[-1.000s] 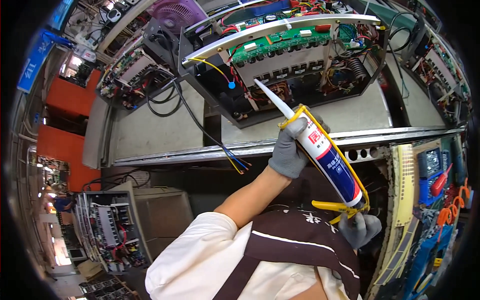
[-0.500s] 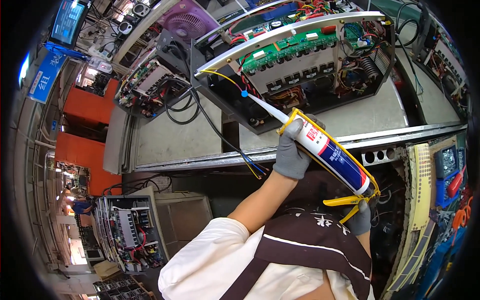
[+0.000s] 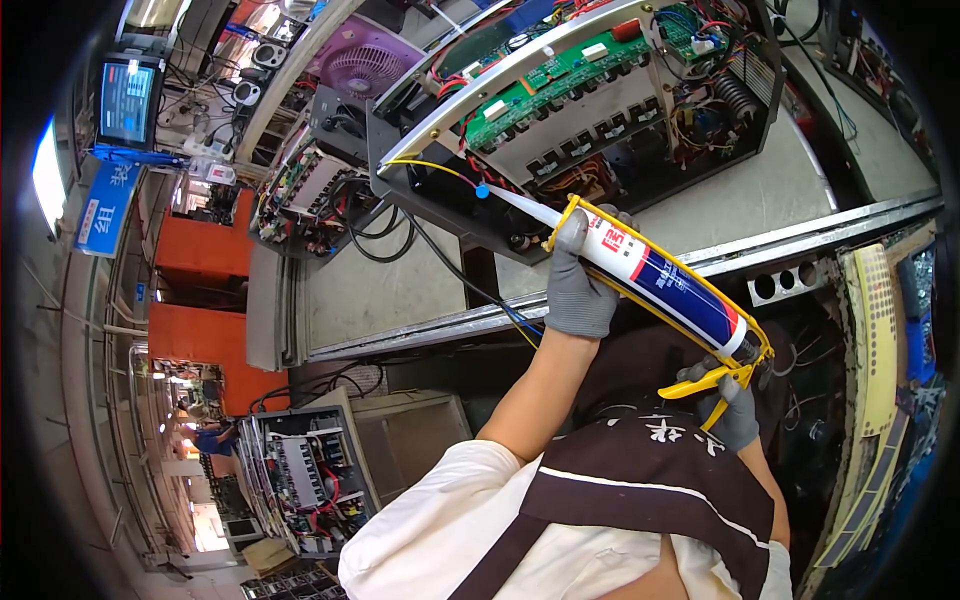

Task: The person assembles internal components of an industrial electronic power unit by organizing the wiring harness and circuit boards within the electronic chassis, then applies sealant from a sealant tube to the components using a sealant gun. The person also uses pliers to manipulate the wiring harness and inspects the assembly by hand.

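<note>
My left hand (image 3: 582, 285), in a grey glove, is closed around the front end of a yellow caulking gun (image 3: 760, 335). In the gun's frame lies a white and dark-blue sealant cartridge (image 3: 660, 275) with a long, pale, tapered nozzle (image 3: 527, 208). My right hand (image 3: 738, 415), gloved too, grips the gun's handle and trigger at the rear; part of its fingers is hidden. The nozzle tip meets or nearly meets a small blue disc (image 3: 482, 191) at the end of a yellow wire. Behind it stands an open black chassis (image 3: 440, 205) with a green circuit board (image 3: 545, 85).
A second open unit (image 3: 310, 185) with coiled black cable stands left on the metal-edged bench (image 3: 385, 285). Beyond it is a purple fan (image 3: 365, 65). Another opened unit (image 3: 300, 475) sits low at left. A yellow perforated strip (image 3: 870, 340) runs along the right.
The head view has tilted, shifting the surroundings. Both hands keep their hold on the caulking gun, and the nozzle tip stays at the blue disc.
</note>
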A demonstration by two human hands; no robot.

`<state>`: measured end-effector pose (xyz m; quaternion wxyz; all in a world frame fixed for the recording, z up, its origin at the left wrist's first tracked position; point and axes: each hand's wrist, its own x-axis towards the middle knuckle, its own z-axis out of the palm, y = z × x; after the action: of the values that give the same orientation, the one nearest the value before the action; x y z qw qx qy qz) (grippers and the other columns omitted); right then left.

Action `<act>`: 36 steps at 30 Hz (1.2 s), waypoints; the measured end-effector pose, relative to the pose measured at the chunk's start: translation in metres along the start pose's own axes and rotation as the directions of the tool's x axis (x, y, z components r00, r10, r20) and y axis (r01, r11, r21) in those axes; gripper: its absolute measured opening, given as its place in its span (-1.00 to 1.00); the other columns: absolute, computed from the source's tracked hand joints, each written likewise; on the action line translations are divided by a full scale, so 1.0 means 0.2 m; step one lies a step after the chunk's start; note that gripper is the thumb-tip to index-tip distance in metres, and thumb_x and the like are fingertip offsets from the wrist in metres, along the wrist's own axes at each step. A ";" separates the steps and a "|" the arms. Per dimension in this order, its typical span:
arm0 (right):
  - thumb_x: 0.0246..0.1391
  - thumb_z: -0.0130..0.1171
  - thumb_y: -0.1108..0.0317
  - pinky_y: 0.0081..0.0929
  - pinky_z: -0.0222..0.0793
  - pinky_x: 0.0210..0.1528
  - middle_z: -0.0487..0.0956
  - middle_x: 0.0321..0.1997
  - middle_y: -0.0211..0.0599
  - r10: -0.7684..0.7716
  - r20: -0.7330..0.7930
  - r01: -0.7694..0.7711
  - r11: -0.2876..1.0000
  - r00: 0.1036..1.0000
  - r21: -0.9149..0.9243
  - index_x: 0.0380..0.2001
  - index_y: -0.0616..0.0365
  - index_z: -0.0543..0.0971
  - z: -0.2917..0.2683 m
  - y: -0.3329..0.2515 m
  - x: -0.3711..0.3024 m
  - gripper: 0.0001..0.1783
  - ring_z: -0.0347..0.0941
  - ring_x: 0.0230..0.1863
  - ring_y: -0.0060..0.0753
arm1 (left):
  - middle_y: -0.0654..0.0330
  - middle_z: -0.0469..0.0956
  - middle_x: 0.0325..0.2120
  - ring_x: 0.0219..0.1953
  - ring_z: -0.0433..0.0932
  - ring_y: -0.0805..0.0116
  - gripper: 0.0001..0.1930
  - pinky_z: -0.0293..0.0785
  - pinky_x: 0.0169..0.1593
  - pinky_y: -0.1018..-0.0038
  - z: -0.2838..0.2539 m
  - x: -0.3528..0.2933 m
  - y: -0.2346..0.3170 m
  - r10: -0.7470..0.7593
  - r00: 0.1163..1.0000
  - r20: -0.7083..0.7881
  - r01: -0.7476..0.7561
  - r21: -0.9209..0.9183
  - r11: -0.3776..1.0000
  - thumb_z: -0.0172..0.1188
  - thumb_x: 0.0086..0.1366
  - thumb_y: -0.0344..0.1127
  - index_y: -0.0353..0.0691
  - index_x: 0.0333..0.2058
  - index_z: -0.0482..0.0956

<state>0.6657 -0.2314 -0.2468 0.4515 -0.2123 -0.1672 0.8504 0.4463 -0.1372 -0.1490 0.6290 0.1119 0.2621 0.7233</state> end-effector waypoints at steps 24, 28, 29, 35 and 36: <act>-0.04 0.15 0.04 -0.24 0.42 -0.26 0.41 -0.57 -0.30 0.121 -0.087 -0.113 0.989 0.989 0.095 -0.44 0.11 0.41 -0.05 0.02 -0.01 -0.65 0.40 -0.45 -0.29 | 0.13 0.49 -0.30 -0.19 0.49 0.19 -0.61 0.45 -0.02 0.20 -0.08 0.01 -0.04 -0.029 0.994 -0.103 0.028 -0.006 1.000 0.28 0.06 -0.19 -0.19 -0.18 0.39; -0.09 0.21 -0.02 -0.13 0.24 0.07 0.45 -0.27 -0.26 0.078 -0.001 -0.077 0.993 0.997 0.094 -0.23 0.07 0.41 -0.04 0.02 -0.03 -0.53 0.38 -0.11 -0.21 | 0.13 0.49 -0.31 -0.20 0.50 0.19 -0.61 0.47 -0.04 0.22 -0.06 0.00 -0.04 -0.037 0.989 -0.142 0.035 -0.013 0.999 0.25 0.08 -0.15 -0.21 -0.19 0.39; -0.12 0.22 -0.06 -0.11 0.15 0.14 0.43 -0.19 -0.25 0.051 0.107 -0.069 0.982 0.993 0.177 -0.14 0.04 0.38 0.01 0.03 -0.03 -0.44 0.33 -0.03 -0.18 | 0.11 0.49 -0.33 -0.23 0.51 0.20 -0.61 0.48 -0.04 0.27 -0.09 0.01 -0.03 -0.052 0.993 -0.105 0.055 0.019 0.998 0.24 0.09 -0.11 -0.23 -0.21 0.40; -0.04 0.21 -0.01 -0.17 0.13 0.14 0.41 -0.18 -0.28 -0.003 0.349 -0.061 0.983 0.937 0.174 -0.05 0.00 0.34 -0.08 0.11 -0.06 -0.46 0.32 -0.06 -0.23 | 0.15 0.50 -0.45 -0.37 0.51 0.33 -0.70 0.50 -0.22 0.40 -0.07 0.03 -0.06 0.061 0.996 -0.067 -0.060 0.022 0.998 0.24 0.10 -0.12 -0.22 -0.36 0.44; 0.01 0.17 0.03 -0.24 0.23 0.04 0.41 -0.27 -0.31 0.037 0.448 -0.095 0.990 0.893 0.107 -0.12 0.02 0.38 -0.13 0.09 -0.02 -0.56 0.35 -0.17 -0.29 | 0.16 0.50 -0.46 -0.39 0.52 0.35 -0.72 0.51 -0.24 0.41 -0.05 0.02 -0.06 0.074 0.994 -0.080 -0.071 0.043 0.997 0.24 0.10 -0.13 -0.20 -0.37 0.44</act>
<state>0.6681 -0.2419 -0.2775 0.3844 0.0112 -0.2045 0.9002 0.4508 -0.1354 -0.1640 0.5887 0.1041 0.2978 0.7442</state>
